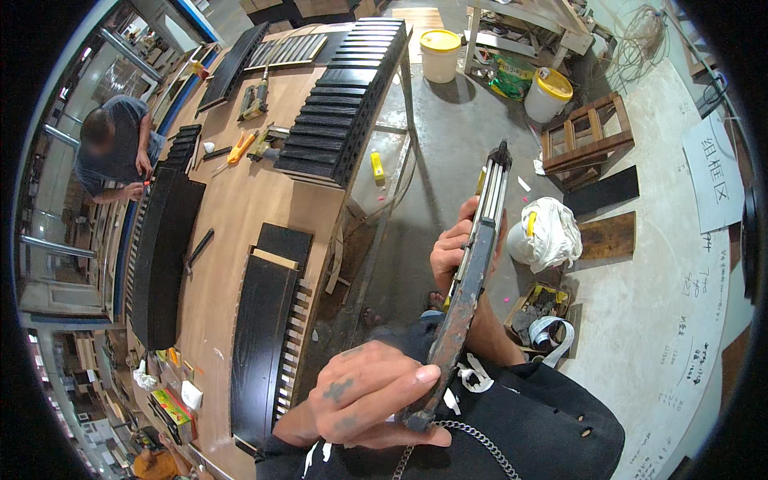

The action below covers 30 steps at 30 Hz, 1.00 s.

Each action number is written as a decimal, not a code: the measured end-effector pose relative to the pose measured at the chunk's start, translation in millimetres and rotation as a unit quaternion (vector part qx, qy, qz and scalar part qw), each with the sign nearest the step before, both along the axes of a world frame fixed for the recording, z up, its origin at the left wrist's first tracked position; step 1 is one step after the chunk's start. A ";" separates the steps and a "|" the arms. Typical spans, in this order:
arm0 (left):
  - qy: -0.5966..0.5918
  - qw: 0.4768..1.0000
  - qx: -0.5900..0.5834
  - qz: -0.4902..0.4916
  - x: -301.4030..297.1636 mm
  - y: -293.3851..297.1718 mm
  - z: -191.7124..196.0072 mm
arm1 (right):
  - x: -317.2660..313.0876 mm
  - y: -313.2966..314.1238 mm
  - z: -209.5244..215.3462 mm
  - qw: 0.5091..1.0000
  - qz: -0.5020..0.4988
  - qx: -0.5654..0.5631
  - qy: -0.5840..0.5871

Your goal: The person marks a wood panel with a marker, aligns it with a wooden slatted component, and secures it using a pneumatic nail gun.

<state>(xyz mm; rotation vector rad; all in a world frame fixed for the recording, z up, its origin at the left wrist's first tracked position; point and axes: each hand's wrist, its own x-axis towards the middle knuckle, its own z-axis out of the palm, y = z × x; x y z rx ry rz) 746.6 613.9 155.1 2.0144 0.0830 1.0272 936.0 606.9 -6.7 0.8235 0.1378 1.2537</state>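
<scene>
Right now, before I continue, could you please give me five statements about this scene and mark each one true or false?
1. The right hand holds the long narrow metal tool. True.
2. The left hand rests on the wooden table. False: it grips the tool's lower end in the picture.
3. Two white buckets with yellow lids stand on the floor. True.
4. The white cloth lies on the wooden table. False: it is on a pail to the right of the tool.
5. Another person is at the left of the picture. True.
</scene>
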 end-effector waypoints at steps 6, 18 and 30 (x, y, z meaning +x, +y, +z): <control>0.004 0.999 0.033 0.002 -15.8 19.8 -0.6 | -13.5 16.0 2.7 0.999 0.023 0.005 0.036; 0.011 0.990 -0.103 0.096 -92.5 82.9 -77.8 | -24.0 28.9 -4.9 0.997 -0.045 0.024 0.056; 0.165 0.492 -0.181 0.835 -504.8 122.3 -348.2 | -54.6 71.5 -53.4 0.999 -0.025 -0.019 0.005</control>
